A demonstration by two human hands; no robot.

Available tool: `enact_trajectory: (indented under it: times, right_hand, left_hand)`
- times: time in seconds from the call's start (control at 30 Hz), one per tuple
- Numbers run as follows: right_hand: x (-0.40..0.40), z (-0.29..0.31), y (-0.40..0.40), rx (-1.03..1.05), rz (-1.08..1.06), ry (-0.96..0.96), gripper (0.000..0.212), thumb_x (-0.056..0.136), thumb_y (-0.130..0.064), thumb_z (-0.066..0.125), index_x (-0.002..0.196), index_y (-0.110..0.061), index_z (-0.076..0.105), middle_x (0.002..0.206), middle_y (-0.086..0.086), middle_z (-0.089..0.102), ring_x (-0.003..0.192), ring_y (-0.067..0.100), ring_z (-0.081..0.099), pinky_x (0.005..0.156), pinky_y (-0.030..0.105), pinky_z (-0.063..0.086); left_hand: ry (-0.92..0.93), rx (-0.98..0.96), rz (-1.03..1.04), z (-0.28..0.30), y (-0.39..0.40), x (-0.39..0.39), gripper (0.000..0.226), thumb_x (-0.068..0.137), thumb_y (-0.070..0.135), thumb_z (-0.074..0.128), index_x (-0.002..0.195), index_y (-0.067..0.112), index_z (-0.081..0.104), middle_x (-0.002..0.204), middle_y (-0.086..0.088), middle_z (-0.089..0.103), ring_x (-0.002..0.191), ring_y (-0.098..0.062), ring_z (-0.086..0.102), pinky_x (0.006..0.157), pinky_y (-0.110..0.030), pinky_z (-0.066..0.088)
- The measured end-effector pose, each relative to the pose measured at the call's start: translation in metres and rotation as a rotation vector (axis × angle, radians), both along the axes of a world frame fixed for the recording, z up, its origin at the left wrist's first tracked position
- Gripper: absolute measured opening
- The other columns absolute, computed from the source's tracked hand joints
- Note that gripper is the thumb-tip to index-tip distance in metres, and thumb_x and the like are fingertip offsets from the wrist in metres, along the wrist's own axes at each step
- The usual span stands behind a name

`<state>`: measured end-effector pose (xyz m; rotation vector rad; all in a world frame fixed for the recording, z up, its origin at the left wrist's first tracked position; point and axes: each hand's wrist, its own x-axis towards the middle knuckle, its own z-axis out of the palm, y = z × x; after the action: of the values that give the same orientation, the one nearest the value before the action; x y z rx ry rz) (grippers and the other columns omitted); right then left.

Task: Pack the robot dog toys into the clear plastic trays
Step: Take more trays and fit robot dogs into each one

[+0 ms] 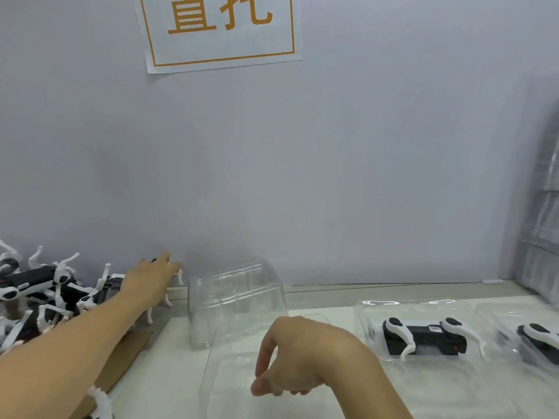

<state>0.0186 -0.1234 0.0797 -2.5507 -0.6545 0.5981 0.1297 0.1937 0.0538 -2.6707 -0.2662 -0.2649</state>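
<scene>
A clear plastic tray (pixel 220 352) lies open on the white table in front of me, its lid (pixel 236 297) standing up towards the wall. My right hand (pixel 299 358) hangs over this tray with the wrist bent and the fingers loosely curled down; nothing shows between them. My left hand (pixel 148 279) reaches far left to the wall and lies over a black-and-white robot dog toy (pixel 168 300), fingers wrapped over its body, white legs sticking out below. A pile of more robot dog toys (pixel 45 297) lies at the far left.
Two closed trays (pixel 372 316), each holding a packed dog (pixel 423 337), lie on the right. A tall stack of empty trays (pixel 544 207) leans at the right edge. Brown cardboard (pixel 127 352) lies under my left forearm. A paper sign (pixel 217 40) hangs on the wall.
</scene>
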Motion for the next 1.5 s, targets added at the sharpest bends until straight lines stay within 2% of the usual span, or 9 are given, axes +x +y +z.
enact_trajectory:
  times: [0.27, 0.6, 0.77, 0.9, 1.03, 1.17, 1.33, 1.43, 1.5]
  right_hand:
    - [-0.001, 0.002, 0.001, -0.022, 0.027, -0.015, 0.03, 0.09, -0.04, 0.07, 0.108, -0.016, 0.074, 0.082, -0.009, 0.068, 0.053, 0.005, 0.053, 0.051, 0.019, 0.042]
    - [0.005, -0.003, -0.003, 0.068, -0.014, -0.031, 0.029, 0.092, -0.04, 0.066, 0.102, -0.015, 0.075, 0.087, -0.002, 0.076, 0.051, 0.004, 0.059, 0.053, 0.016, 0.047]
    - [0.011, 0.0, -0.008, 0.449, -0.202, -0.228, 0.027, 0.099, -0.036, 0.055, 0.098, -0.016, 0.072, 0.089, 0.004, 0.075, 0.071, 0.014, 0.07, 0.07, 0.032, 0.058]
    - [0.002, 0.011, 0.002, 0.875, -0.301, -0.028, 0.031, 0.104, -0.035, 0.043, 0.102, -0.016, 0.067, 0.091, 0.006, 0.073, 0.068, 0.012, 0.07, 0.07, 0.033, 0.059]
    - [-0.008, 0.024, 0.004, 1.163, -0.35, 0.415, 0.054, 0.104, -0.053, 0.035, 0.115, -0.008, 0.061, 0.1, 0.019, 0.073, 0.082, 0.032, 0.075, 0.068, 0.039, 0.061]
    - [-0.007, 0.02, -0.003, 1.341, -0.378, 0.61, 0.073, 0.093, -0.067, 0.045, 0.103, 0.002, 0.067, 0.097, 0.025, 0.071, 0.08, 0.041, 0.073, 0.069, 0.043, 0.06]
    - [-0.006, 0.008, -0.009, 1.521, -0.259, 0.701, 0.036, 0.089, -0.053, 0.062, 0.092, -0.02, 0.075, 0.099, 0.011, 0.069, 0.088, 0.029, 0.07, 0.084, 0.04, 0.055]
    - [-0.005, -0.003, -0.009, 1.664, -0.275, 0.719, 0.019, 0.082, -0.028, 0.072, 0.093, -0.013, 0.076, 0.095, 0.01, 0.068, 0.083, 0.023, 0.067, 0.078, 0.032, 0.057]
    - [-0.005, -0.01, -0.011, 1.685, -0.311, 0.7, 0.028, 0.078, -0.02, 0.072, 0.103, -0.008, 0.074, 0.094, 0.013, 0.067, 0.081, 0.024, 0.069, 0.071, 0.031, 0.059]
  left_hand:
    - [-0.338, -0.233, -0.087, 0.019, 0.007, -0.013, 0.021, 0.088, -0.01, 0.05, 0.09, 0.008, 0.04, 0.087, -0.013, 0.045, 0.068, -0.027, 0.047, 0.059, -0.035, 0.037]
    - [-1.051, -0.764, -0.164, 0.109, -0.03, -0.041, 0.017, 0.092, -0.007, 0.047, 0.089, 0.007, 0.055, 0.091, -0.013, 0.06, 0.08, -0.029, 0.052, 0.066, -0.037, 0.038]
    - [-1.181, -0.925, -0.359, 0.126, -0.08, -0.074, 0.019, 0.089, -0.006, 0.052, 0.086, 0.012, 0.056, 0.09, -0.007, 0.067, 0.079, -0.02, 0.063, 0.069, -0.027, 0.046]
    - [-1.26, -0.99, -0.466, 0.122, -0.129, -0.109, 0.023, 0.09, -0.006, 0.056, 0.086, 0.016, 0.053, 0.081, 0.005, 0.065, 0.079, -0.008, 0.062, 0.065, -0.003, 0.04]
    - [-1.244, -0.973, -0.662, 0.094, -0.178, -0.144, 0.038, 0.091, -0.005, 0.056, 0.084, 0.032, 0.048, 0.079, 0.012, 0.067, 0.073, -0.006, 0.065, 0.066, -0.023, 0.052]
    - [-1.09, -1.148, -0.834, 0.058, -0.203, -0.166, 0.048, 0.09, -0.007, 0.054, 0.083, 0.04, 0.051, 0.087, 0.012, 0.071, 0.086, -0.006, 0.07, 0.075, -0.021, 0.055]
    - [-0.601, -1.474, -0.882, 0.044, -0.201, -0.172, 0.035, 0.087, -0.006, 0.065, 0.08, 0.028, 0.058, 0.09, 0.004, 0.075, 0.086, -0.014, 0.073, 0.074, -0.021, 0.056]
    - [-0.326, -1.532, -0.88, 0.043, -0.186, -0.174, 0.015, 0.089, 0.01, 0.066, 0.092, 0.023, 0.059, 0.088, 0.0, 0.077, 0.09, -0.015, 0.073, 0.078, -0.018, 0.053]
    - [-0.367, -1.614, -0.807, 0.036, -0.179, -0.171, 0.01, 0.093, 0.011, 0.061, 0.093, 0.021, 0.061, 0.085, -0.003, 0.077, 0.087, -0.018, 0.073, 0.081, -0.021, 0.053]
